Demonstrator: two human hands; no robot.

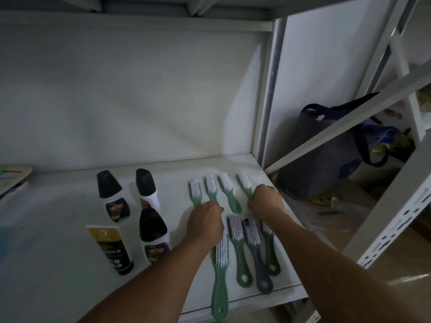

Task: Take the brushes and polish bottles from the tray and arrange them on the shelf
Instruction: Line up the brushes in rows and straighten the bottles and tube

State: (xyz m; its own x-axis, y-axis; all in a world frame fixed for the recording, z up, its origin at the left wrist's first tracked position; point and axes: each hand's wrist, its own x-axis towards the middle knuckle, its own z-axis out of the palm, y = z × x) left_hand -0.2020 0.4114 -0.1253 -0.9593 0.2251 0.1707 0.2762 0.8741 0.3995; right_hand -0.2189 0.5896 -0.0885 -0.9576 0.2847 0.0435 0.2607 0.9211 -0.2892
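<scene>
On the white shelf (pixel 58 264) lie several green brushes with white bristles in two rows. My left hand (pixel 205 222) is closed on the handles of the two leftmost back-row brushes (pixel 195 190). My right hand (pixel 265 199) grips the handle of the rightmost back-row brush (pixel 244 181). A third back-row brush (pixel 227 190) lies free between my hands. The front row has green brushes (pixel 220 276) and one dark blue brush (pixel 256 252). Three black-capped polish bottles (pixel 112 197) and a black-and-gold tube (pixel 112 248) lie to the left.
The shelf's upright post (pixel 270 89) and a diagonal brace (pixel 349 122) stand at the right. A dark tote bag (pixel 326 148) sits on the floor beyond. The shelf's front edge (pixel 256 299) is close to the front brushes. A pale object (pixel 14 176) lies at the far left.
</scene>
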